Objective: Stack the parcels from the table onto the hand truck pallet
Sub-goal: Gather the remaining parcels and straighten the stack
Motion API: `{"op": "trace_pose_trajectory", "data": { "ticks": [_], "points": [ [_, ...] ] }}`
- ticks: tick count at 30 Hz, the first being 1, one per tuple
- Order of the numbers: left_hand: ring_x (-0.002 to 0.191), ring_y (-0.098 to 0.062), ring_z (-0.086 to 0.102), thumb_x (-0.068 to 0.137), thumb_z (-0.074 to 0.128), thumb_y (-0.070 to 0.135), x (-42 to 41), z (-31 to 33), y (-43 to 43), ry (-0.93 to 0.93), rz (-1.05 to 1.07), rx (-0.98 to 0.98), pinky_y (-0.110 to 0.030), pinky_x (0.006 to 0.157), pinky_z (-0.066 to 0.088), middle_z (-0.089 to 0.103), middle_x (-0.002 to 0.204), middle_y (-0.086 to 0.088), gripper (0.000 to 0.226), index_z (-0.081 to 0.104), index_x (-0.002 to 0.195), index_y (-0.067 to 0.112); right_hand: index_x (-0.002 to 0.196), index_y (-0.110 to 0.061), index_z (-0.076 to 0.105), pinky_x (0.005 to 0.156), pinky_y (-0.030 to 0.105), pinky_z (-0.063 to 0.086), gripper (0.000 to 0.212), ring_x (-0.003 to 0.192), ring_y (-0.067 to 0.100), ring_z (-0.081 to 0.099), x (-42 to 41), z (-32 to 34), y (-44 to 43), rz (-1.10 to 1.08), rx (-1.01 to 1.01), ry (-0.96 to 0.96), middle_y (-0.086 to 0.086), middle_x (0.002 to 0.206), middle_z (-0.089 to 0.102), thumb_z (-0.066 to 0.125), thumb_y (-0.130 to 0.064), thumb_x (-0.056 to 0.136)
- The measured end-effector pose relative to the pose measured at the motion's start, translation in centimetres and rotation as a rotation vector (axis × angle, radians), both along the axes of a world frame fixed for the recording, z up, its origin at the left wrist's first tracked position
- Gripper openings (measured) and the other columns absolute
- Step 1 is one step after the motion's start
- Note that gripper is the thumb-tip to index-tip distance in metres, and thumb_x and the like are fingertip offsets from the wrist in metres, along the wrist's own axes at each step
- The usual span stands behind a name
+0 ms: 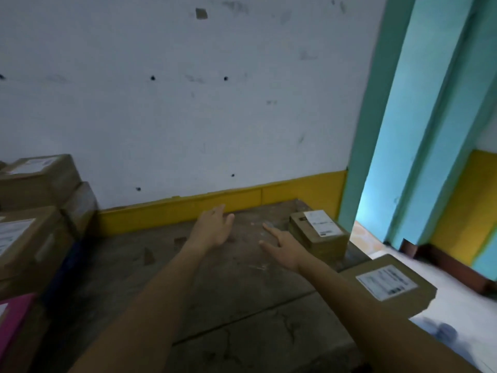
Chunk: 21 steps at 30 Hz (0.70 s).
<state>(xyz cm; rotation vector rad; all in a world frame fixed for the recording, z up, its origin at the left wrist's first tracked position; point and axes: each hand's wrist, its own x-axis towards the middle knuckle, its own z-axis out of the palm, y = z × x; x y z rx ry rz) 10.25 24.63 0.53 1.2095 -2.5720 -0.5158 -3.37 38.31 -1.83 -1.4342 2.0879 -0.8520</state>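
Your left hand is stretched out over the worn wooden table, palm turned inward, fingers loosely spread, with nothing in it. Your right hand reaches forward beside it, also empty, fingers splayed and the index finger extended; whether either hand touches the tabletop cannot be told.

Just right of your right hand, near the fingertips, sits a small brown parcel with a white label on top, at the far right corner of the table. Nearer to you and right of your right forearm lies a flatter labelled parcel, at the table's right edge.

Well to the left of your left hand stands a stack of cardboard boxes, several with white labels, and below them a pink box shows at the frame's edge. What that stack rests on is hidden.

Beyond both hands the table meets a pale wall with a yellow strip along its base.
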Motion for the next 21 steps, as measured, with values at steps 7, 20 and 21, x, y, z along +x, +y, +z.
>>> {"op": "trace_pose_trajectory", "data": {
  "ticks": [7, 20, 21],
  "points": [
    [0.145, -0.027, 0.015, 0.101, 0.027, 0.039, -8.4, -1.5, 0.0, -0.050, -0.090, 0.083, -0.038, 0.118, 0.016, 0.018, 0.157, -0.012, 0.058, 0.017, 0.149, 0.009, 0.147, -0.023, 0.025, 0.112, 0.034, 0.021, 0.059, 0.141, 0.025, 0.024, -7.4, -2.5, 2.0, -0.152, 0.005, 0.012, 0.007, 0.154, 0.024, 0.047, -0.039, 0.094],
    [0.147, -0.031, 0.001, 0.100, 0.029, 0.038, -22.7, -6.4, 0.5, -0.030, -0.021, 0.283, -0.049, 0.118, 0.013, 0.006, 0.159, -0.013, 0.055, 0.014, 0.150, 0.020, 0.146, -0.032, 0.024, 0.114, 0.048, 0.019, 0.054, 0.141, 0.034, 0.016, -22.1, -6.2, 1.4, -0.246, 0.106, 0.105, 0.008, 0.156, 0.015, 0.041, -0.041, 0.096],
    [0.146, -0.033, 0.003, 0.100, 0.030, 0.038, -23.8, -7.0, 0.6, -0.024, 0.001, 0.298, -0.049, 0.117, 0.013, 0.005, 0.159, -0.014, 0.055, 0.014, 0.150, 0.021, 0.146, -0.032, 0.023, 0.113, 0.048, 0.019, 0.055, 0.141, 0.035, 0.015, -23.2, -6.7, 1.1, -0.242, 0.117, 0.120, 0.008, 0.156, 0.014, 0.041, -0.042, 0.096]
  ]
}}
